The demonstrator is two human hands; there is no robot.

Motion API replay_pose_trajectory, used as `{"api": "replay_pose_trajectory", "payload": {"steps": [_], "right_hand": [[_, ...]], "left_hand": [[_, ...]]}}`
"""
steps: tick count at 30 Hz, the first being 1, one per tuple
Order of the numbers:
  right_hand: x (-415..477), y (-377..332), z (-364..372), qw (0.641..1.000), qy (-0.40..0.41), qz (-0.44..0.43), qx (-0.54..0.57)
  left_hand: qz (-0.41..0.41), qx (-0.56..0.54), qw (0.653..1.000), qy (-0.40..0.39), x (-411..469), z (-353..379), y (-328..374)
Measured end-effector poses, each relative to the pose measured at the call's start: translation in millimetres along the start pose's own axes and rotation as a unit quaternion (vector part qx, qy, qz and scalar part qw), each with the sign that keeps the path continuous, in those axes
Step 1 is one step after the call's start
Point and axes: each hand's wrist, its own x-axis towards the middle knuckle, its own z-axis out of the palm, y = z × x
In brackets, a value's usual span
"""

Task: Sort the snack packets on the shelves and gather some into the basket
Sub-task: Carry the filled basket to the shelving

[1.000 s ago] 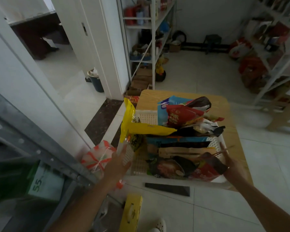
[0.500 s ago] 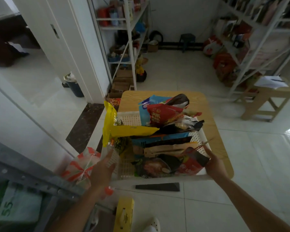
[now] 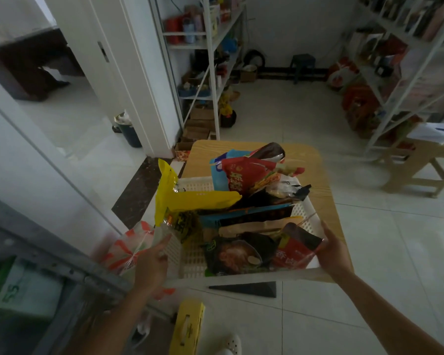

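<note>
- Head view: far out to the left of the left hand, a green-and-white box (image 3: 23, 288) sits behind a grey metal shelf rail (image 3: 62, 265).
- Just left of that hand and touching it, an orange-and-white bag (image 3: 123, 249) lies low by the rail.
- The left hand (image 3: 151, 262) is blurred. Its forefinger is stretched up against the left wall of the basket (image 3: 198, 184), and I cannot tell whether the hand grips the wall or only touches it.
- Below that hand, a yellow box (image 3: 187, 326) stands on the tiled floor.
- The white lattice basket lies between the two hands, on a light wooden table (image 3: 315, 162), with its near edge past the table's edge.
- The snack packets (image 3: 241, 213) are heaped in the basket. A yellow packet (image 3: 190, 198) stands just above the left hand, and a dark packet (image 3: 236, 254) with a food picture lies midway between the hands.
- A red packet (image 3: 296, 249) touches the right hand's inner side.
- The right hand (image 3: 333, 252) grips the basket's near right corner, thumb up along the rim and fingers hidden behind the wall.
- Well beyond the right hand, a wooden stool (image 3: 420, 160) stands beside a white shelf rack (image 3: 405, 73).
</note>
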Motion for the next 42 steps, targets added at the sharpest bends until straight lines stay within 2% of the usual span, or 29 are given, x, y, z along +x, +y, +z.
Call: {"api": "replay_pose_trajectory", "payload": {"steps": [4, 9, 13, 16, 22, 25, 28, 32, 35, 42], "right_hand": [[0.9, 14.9, -10.5, 1.000, -0.021, 0.002, 0.011], [-0.4, 37.9, -37.9, 0.997, -0.065, -0.019, 0.036], [-4.0, 52.1, -68.5, 0.988, -0.129, -0.072, 0.037], [-15.0, 62.2, -86.8, 0.981, -0.165, -0.101, 0.031], [-50.7, 65.6, -97.0, 0.955, -0.225, -0.195, 0.001], [-82.3, 59.9, -90.2, 0.938, -0.253, -0.239, -0.003], [-128.2, 54.2, -83.6, 0.911, -0.283, -0.299, -0.008], [-204.3, 55.8, -71.8, 0.877, -0.358, -0.321, -0.004], [-273.7, 70.0, -62.4, 0.848, -0.390, -0.358, 0.004], [-449.5, 135.7, -45.6, 0.791, -0.452, -0.412, -0.015]], "left_hand": [[0.009, 0.020, 0.999, 0.040, -34.1, -0.7, 17.1], [-0.039, 0.034, 0.996, 0.077, -100.1, 18.0, 34.7], [-0.085, 0.003, 0.989, 0.121, -172.2, 38.9, 52.6], [-0.139, -0.090, 0.975, 0.146, -226.9, 50.5, 52.9], [-0.194, -0.129, 0.943, 0.236, -347.8, 60.6, 56.5], [-0.262, -0.142, 0.904, 0.307, -412.2, 57.9, 51.7], [-0.325, -0.122, 0.873, 0.342, -482.7, 55.2, 45.7], [-0.373, -0.127, 0.833, 0.390, -586.7, 50.4, 45.9], [-0.390, -0.136, 0.809, 0.418, -676.1, 50.0, 42.0], [-0.484, -0.050, 0.748, 0.452, -898.0, 62.0, 26.3]]}}
